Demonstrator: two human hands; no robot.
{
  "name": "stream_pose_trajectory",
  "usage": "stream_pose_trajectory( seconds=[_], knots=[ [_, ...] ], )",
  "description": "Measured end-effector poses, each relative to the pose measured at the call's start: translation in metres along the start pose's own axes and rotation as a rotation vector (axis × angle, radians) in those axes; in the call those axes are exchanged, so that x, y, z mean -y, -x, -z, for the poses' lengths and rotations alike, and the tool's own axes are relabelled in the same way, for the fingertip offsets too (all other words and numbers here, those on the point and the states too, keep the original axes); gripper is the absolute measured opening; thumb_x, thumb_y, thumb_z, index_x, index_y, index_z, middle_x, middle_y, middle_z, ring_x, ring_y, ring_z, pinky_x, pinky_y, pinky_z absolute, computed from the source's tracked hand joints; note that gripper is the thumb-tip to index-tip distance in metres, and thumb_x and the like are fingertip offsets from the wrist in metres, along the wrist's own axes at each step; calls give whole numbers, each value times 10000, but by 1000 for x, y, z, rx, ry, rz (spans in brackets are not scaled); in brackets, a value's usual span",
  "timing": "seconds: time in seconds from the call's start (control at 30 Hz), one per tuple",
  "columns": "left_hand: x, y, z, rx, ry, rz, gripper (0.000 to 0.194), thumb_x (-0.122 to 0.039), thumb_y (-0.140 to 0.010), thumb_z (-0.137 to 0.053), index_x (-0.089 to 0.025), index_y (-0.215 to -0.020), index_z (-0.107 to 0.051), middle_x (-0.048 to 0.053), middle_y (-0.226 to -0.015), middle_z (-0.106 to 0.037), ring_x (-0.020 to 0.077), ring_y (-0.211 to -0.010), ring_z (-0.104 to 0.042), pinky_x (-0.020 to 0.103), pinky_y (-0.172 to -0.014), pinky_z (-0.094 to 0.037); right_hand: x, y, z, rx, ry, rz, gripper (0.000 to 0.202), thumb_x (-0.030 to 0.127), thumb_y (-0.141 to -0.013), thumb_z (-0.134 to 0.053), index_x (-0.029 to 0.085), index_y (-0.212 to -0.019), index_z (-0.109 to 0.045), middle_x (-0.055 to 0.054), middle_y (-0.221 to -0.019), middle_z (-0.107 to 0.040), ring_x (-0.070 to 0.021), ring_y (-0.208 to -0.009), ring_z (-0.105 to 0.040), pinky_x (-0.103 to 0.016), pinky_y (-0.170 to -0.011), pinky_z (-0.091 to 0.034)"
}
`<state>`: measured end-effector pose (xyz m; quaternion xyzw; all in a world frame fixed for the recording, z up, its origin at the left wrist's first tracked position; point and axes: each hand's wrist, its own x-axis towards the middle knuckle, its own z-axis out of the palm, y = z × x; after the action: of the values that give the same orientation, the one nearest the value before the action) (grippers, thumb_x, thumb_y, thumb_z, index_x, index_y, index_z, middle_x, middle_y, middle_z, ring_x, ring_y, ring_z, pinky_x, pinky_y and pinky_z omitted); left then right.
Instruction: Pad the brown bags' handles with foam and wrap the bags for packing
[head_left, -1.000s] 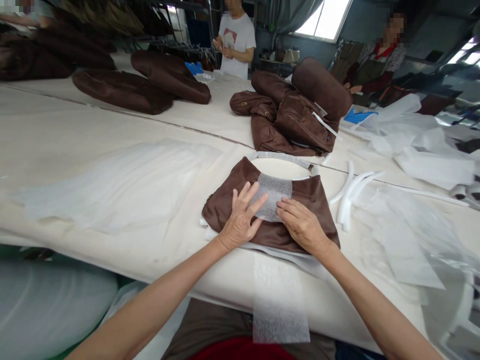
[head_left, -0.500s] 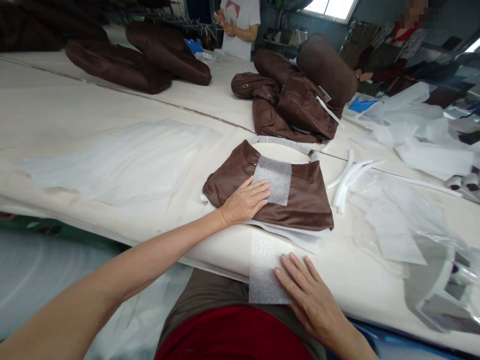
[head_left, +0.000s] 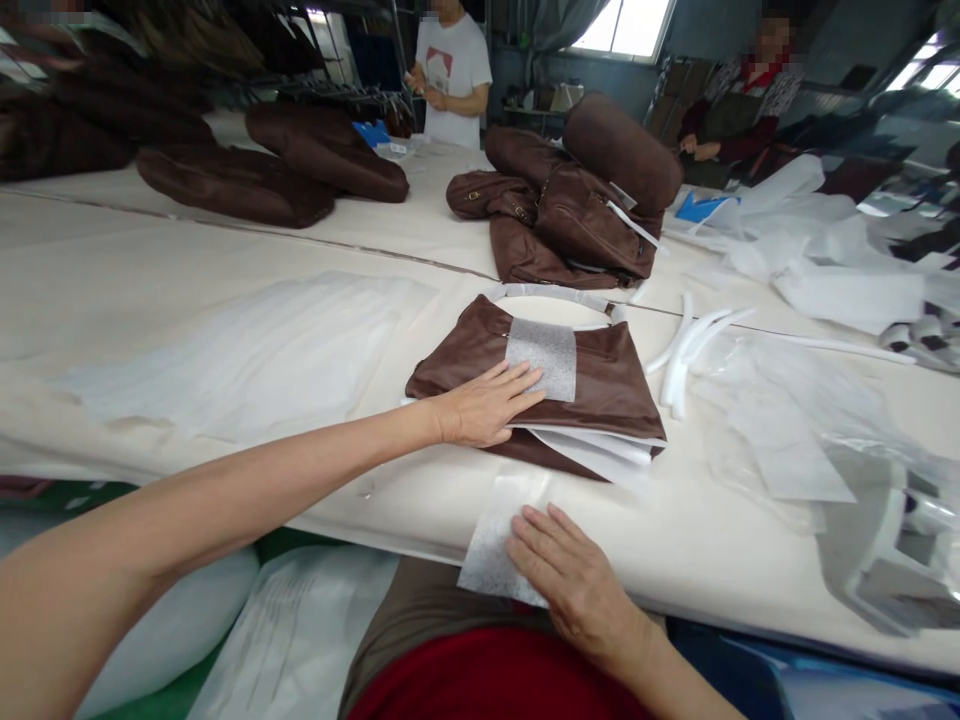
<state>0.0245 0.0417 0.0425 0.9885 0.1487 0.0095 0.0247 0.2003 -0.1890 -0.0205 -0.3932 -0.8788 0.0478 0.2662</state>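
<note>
Bag [head_left: 609,375], white sheets [head_left: 600,452] between layers, under flat left hand [head_left: 484,408]; right hand [head_left: 564,568] outstretched, grip unclear

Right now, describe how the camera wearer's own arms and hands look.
The left arm and right arm are bare, with no sleeve in view. The left hand and right hand wear no gloves, and no ring, watch or bracelet shows on either.

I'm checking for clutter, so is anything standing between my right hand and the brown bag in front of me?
No visible obstacle stands between the right hand and the brown bag: just pale tabletop, the translucent strip under the hand, and white sheets showing at the bag's near edge.
</note>
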Motion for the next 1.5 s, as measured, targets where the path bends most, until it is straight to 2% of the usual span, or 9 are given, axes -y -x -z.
stream_pose_trajectory(
  seconds=[0.2,0.43,0.57,0.7,0.87,1.0,1.1,1.33,1.5],
  knots=[
    [-2,4,-5,-38,-15,-2,759,-170,-797,-631,-146,-1481,-302,194,-1612,-229,334,-1507,-142,496,-1214,-110,28,-17,-20,24,19,-31,458,78,-888,-418,126,-1320,-565,-132,-1406,-578,-292,-1407,-414,-517,-1133,-409],
    [1,5,-4,-30,28,-15,724,-151,-815,-604,-148,-1480,-318,182,-1609,-249,326,-1507,-151,499,-1217,-114,26,-26,-1,65,-7,-13,462,81,-876,-435,115,-1319,-561,-133,-1400,-584,-295,-1373,-459,-500,-1115,-435],
    [4,0,5,24,69,-29,673,-155,-828,-589,-129,-1461,-362,188,-1602,-263,338,-1501,-167,482,-1215,-133,19,-28,7,85,-63,-24,408,127,-910,-437,133,-1293,-578,-156,-1436,-543,-286,-1436,-366,-554,-1184,-291],
    [4,0,8,22,80,-30,651,-157,-837,-576,-139,-1454,-372,181,-1601,-269,324,-1503,-171,477,-1217,-138,27,-28,-6,149,-144,23,317,214,-977,-459,165,-1260,-592,-93,-1312,-656,-202,-1326,-517,-435,-1223,-246],
    [-11,10,-4,-14,18,1,775,-182,-793,-669,-144,-1483,-317,191,-1623,-195,341,-1513,-103,535,-1217,-72,33,-39,3,-40,-68,112,268,216,-1000,-430,156,-1158,-638,-74,-1163,-733,-207,-1175,-636,-384,-1147,-399],
    [-16,18,-15,-43,52,4,819,-193,-784,-651,-119,-1507,-274,208,-1622,-179,350,-1515,-61,579,-1212,-34,6,-68,58,-116,-166,74,317,108,-982,-408,125,-1242,-586,-111,-1166,-723,-187,-1142,-648,-314,-1050,-484],
    [-11,21,-17,-60,164,-44,794,-277,-837,-585,-117,-1531,-234,214,-1626,-143,348,-1517,-40,596,-1210,-47,-31,-96,85,-236,-232,-73,250,114,-986,-457,176,-1153,-631,-73,-982,-745,-165,-898,-691,-271,-827,-545],
    [8,28,-6,-73,532,-36,489,-409,-1019,-311,-261,-1468,-439,63,-1618,-264,278,-1514,-139,548,-1229,-96,-118,-139,56,-263,-115,-388,251,319,-984,-546,211,-791,-664,-24,-729,-663,-185,-738,-562,-318,-734,-453],
    [1,22,-8,-262,684,134,463,-574,-955,-461,-211,-1102,-708,118,-1384,-594,279,-1331,-508,481,-1178,-321,-134,-143,39,-258,-86,-488,235,320,-936,-624,206,-731,-612,-53,-909,-653,-220,-903,-551,-365,-830,-425]
  ],
)
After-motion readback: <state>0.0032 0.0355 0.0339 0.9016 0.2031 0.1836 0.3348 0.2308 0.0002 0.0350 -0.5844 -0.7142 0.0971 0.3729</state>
